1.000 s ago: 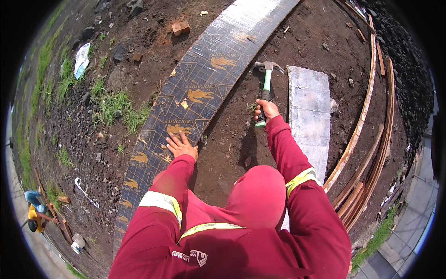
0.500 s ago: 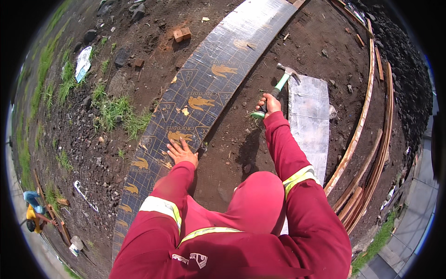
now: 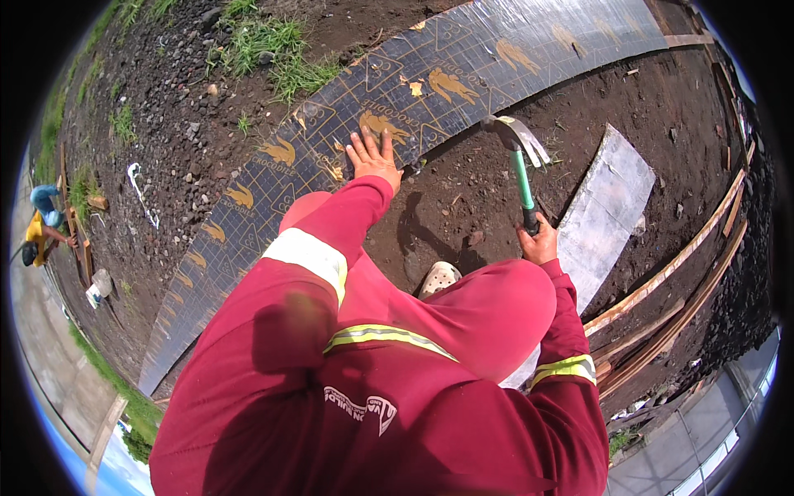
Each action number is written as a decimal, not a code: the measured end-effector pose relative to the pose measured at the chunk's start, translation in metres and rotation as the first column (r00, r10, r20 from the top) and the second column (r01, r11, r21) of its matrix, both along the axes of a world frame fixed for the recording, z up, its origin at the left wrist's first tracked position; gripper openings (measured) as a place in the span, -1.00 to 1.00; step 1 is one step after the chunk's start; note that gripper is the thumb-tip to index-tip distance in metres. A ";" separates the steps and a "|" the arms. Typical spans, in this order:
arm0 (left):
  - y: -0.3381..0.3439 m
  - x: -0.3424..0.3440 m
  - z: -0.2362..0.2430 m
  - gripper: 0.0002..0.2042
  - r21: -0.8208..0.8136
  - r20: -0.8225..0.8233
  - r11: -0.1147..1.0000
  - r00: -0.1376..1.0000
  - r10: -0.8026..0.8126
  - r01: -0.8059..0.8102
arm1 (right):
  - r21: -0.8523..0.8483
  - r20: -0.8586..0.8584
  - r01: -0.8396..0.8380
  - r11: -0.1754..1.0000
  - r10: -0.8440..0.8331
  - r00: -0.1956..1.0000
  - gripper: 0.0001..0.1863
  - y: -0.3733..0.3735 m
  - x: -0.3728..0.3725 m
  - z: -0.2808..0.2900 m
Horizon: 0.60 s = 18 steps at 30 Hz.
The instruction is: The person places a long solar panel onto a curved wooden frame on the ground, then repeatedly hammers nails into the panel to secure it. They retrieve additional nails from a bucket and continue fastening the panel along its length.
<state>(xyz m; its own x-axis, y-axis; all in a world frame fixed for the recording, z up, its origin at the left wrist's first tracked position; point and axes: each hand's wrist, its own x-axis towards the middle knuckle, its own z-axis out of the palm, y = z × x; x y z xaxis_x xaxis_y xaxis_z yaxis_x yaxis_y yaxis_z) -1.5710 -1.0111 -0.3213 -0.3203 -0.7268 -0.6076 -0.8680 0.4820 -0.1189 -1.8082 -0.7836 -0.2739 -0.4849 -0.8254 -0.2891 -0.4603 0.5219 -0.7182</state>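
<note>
My left hand (image 3: 374,162) lies flat on a long dark board (image 3: 475,103) printed with gold figures and grid lines, its fingers spread near the board's close edge. In my right hand (image 3: 539,240) is a claw hammer (image 3: 524,178), gripped low on its green and black handle. The hammer's metal head points away from me, close to the board's near edge; whether it touches cannot be made out. Right of the hammer, a weathered grey panel (image 3: 608,190) lies on the soil.
Long wooden strips (image 3: 674,266) run along the right. My shoe (image 3: 440,279) rests on the dirt between my knees. Grass (image 3: 277,62) and gravel (image 3: 178,136) lie beyond the board. At far left, another person (image 3: 43,221) bends beside timber (image 3: 73,207).
The view has turned, so the board slants more across it. My right hand has drawn closer to my knee, and the hammer is more upright. My left hand stays flat on the board.
</note>
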 end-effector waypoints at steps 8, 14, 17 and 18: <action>0.002 0.003 -0.007 -0.17 -0.014 -0.022 1.000 1.000 0.017 -0.017 | -0.247 0.051 -0.236 0.940 0.256 0.965 -0.84 -0.053 0.028 0.036; -0.002 0.003 -0.005 -0.16 0.012 -0.023 1.000 0.999 0.026 -0.026 | 0.194 0.056 -0.363 0.912 0.359 0.932 -0.78 -0.052 0.042 -0.001; -0.003 0.002 -0.004 -0.13 0.014 -0.030 1.000 1.000 0.004 -0.004 | 0.295 0.107 -0.294 0.909 0.275 0.956 -0.70 -0.058 0.046 0.004; -0.002 0.003 -0.004 -0.13 -0.004 -0.023 1.000 1.000 0.012 -0.012 | 0.076 0.129 -0.292 0.953 0.281 0.951 -0.74 -0.064 0.045 0.011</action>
